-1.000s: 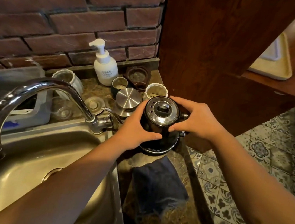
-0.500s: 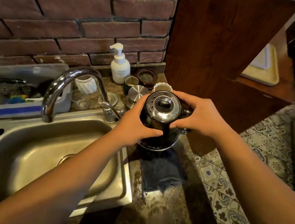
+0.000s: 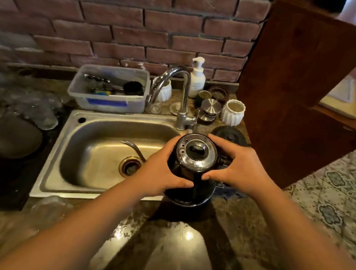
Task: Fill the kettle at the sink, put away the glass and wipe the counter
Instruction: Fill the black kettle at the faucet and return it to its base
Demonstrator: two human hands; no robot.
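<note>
A black kettle (image 3: 194, 159) with a shiny steel lid is held between both my hands at the sink's right edge. My left hand (image 3: 159, 172) grips its left side and my right hand (image 3: 235, 166) wraps its right side. Its thin spout (image 3: 134, 147) reaches left over the steel sink (image 3: 95, 147). The round black kettle base (image 3: 229, 134) lies bare on the counter behind. The curved tap (image 3: 182, 86) stands behind the sink. A dark cloth (image 3: 228, 190) is mostly hidden under the kettle and my right hand. Clear glasses (image 3: 155, 108) stand near the tap's foot.
A plastic tub (image 3: 108, 91) of utensils sits behind the sink. A soap pump bottle (image 3: 198, 77), white ribbed cups (image 3: 233, 112) and a steel lid (image 3: 211, 105) crowd the back right. A wooden panel (image 3: 299, 93) rises at right. Blurred glassware (image 3: 21, 103) lies left.
The kettle has come off its base and moved left and nearer, toward the sink, still held in both hands. The view pulled back, showing the whole sink and the bare base.
</note>
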